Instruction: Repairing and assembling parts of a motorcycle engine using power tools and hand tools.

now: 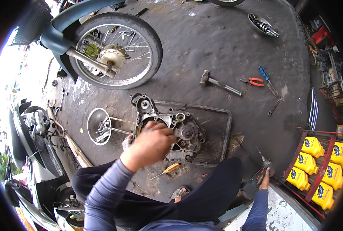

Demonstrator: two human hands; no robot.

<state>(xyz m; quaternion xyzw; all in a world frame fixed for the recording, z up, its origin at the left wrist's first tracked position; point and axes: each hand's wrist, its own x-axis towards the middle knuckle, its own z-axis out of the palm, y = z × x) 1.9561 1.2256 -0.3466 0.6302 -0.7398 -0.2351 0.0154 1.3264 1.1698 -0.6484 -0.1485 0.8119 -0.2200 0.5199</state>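
Observation:
My left hand [153,141] is closed, fingers curled, above the opened motorcycle engine case [187,133]. Whatever it may hold is hidden by the hand itself. Bare metal, gears and bolt holes show on the case, which lies in a shallow dark rectangular tray [229,129]. Off to the right, beside my knee, my right hand [264,180] grips a cordless drill [252,186] with a long bit pointing away from me. A screwdriver [171,168] with a yellow handle lies on the floor just nearer than the case.
Left of the case is a white-rimmed bowl [88,127] of metal parts. A hammer [221,84], red-handled pliers [253,81] and a blue-handled tool [264,73] lie beyond. A motorcycle wheel [156,46] stands far left, yellow bottles [306,162] on a right-hand rack.

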